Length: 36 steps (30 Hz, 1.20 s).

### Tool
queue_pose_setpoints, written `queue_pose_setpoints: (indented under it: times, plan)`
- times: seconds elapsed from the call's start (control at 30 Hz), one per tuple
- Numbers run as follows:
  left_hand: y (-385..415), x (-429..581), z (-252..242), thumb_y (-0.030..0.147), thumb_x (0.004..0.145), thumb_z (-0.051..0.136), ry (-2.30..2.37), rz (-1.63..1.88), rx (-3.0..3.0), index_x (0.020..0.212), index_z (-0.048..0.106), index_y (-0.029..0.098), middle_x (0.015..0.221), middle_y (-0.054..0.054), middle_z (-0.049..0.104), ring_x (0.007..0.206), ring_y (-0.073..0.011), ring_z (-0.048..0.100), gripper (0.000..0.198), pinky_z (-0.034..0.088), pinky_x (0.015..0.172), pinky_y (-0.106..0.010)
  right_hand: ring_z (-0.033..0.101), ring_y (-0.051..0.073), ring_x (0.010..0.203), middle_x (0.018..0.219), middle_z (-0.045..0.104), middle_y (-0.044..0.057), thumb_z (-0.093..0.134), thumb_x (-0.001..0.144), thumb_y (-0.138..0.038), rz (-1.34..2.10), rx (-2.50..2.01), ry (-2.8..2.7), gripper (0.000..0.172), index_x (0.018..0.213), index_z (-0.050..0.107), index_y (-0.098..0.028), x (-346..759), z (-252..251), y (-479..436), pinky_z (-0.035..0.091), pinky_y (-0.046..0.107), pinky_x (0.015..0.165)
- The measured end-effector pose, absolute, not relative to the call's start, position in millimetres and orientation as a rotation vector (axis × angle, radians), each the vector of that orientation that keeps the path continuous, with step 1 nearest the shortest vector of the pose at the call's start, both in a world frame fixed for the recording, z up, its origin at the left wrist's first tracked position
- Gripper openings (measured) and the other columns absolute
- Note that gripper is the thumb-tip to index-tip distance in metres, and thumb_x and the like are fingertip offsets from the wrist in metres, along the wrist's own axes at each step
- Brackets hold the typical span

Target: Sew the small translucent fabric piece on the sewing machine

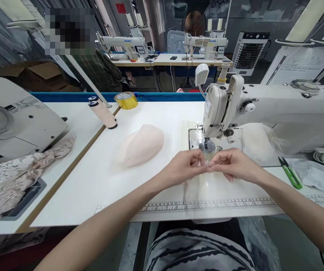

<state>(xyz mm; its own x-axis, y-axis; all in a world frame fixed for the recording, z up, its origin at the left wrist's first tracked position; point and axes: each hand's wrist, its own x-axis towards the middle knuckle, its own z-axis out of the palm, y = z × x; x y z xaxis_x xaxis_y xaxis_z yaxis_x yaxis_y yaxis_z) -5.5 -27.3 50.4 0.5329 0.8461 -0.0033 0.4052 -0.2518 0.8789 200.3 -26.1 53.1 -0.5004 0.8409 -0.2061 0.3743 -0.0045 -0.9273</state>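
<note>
My left hand (186, 165) and my right hand (235, 165) meet just in front of the presser foot (207, 145) of a white sewing machine (263, 109). Both pinch the edge of a thin, pale sheer fabric piece (207, 188) that lies flat on the table toward me. The fingers of both hands are closed on it. A stack of pale pink fabric pieces (141, 145) sits to the left of my left hand.
Green thread snips (290, 173) lie right of my right hand. A thread cone (102, 113) and a yellow tape roll (126, 100) stand at the back left. Lace fabric (18, 173) lies beside another machine (12, 116) at far left. A printed ruler (207, 206) runs along the table's front edge.
</note>
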Motion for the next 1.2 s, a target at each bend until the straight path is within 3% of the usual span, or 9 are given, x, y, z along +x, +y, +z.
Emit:
queue_pose_setpoints:
  times: [0.07,0.13,0.3,0.43,0.7,1.2]
  plan:
    - [-24,-3,47,0.034,0.082,0.063,1.128,0.632,2.014,0.077,0.053,0.02,0.046,0.011,0.03,0.043,-0.0065,0.03,0.019,0.024,0.045,-0.018,0.052,0.009,0.044,0.056,0.059,-0.002,0.067,0.078,-0.037,1.513,-1.247,-1.881,0.021,0.082,0.067,-0.016,203,55,-23,0.04,0.021,0.042]
    - [-21,-3,41,0.032,0.084,0.062,1.204,0.738,2.206,0.08,0.054,0.02,0.045,0.012,0.032,0.041,-0.0061,0.033,0.015,0.025,0.045,-0.018,0.059,0.011,0.052,0.059,0.061,-0.001,0.064,0.082,-0.034,1.419,-1.217,-1.926,0.018,0.081,0.065,-0.016,204,55,-21,0.048,0.023,0.05]
    - [-15,-3,17,0.027,0.091,0.054,1.095,1.117,2.574,0.082,0.057,0.018,0.048,0.009,0.053,0.041,-0.0053,0.047,0.013,0.033,0.047,-0.017,0.057,0.011,0.055,0.061,0.06,-0.003,0.058,0.086,-0.025,0.882,-1.091,-2.121,0.01,0.093,0.061,-0.019,205,43,-15,0.046,0.022,0.05]
    - [-12,-3,5,0.022,0.092,0.052,1.037,1.214,2.626,0.079,0.055,0.017,0.05,0.008,0.056,0.042,-0.0054,0.049,0.014,0.038,0.047,-0.016,0.056,0.009,0.054,0.063,0.059,-0.004,0.055,0.089,-0.021,0.675,-0.871,-2.17,0.016,0.106,0.055,-0.02,204,26,-13,0.046,0.021,0.05]
    - [-14,-4,4,0.019,0.092,0.052,1.023,1.19,2.625,0.08,0.054,0.017,0.051,0.007,0.055,0.042,-0.006,0.048,0.012,0.036,0.046,-0.018,0.056,0.008,0.054,0.064,0.059,-0.005,0.054,0.089,-0.015,0.612,-0.81,-2.205,0.023,0.111,0.051,-0.022,205,14,-13,0.047,0.019,0.051]
    - [-16,-3,7,0.019,0.091,0.052,1.007,1.215,2.633,0.078,0.053,0.018,0.051,0.007,0.056,0.043,-0.0057,0.046,0.013,0.035,0.045,-0.018,0.05,0.008,0.049,0.06,0.056,-0.005,0.05,0.091,-0.017,0.571,-0.816,-2.276,0.017,0.107,0.055,-0.02,202,16,-16,0.042,0.021,0.047]
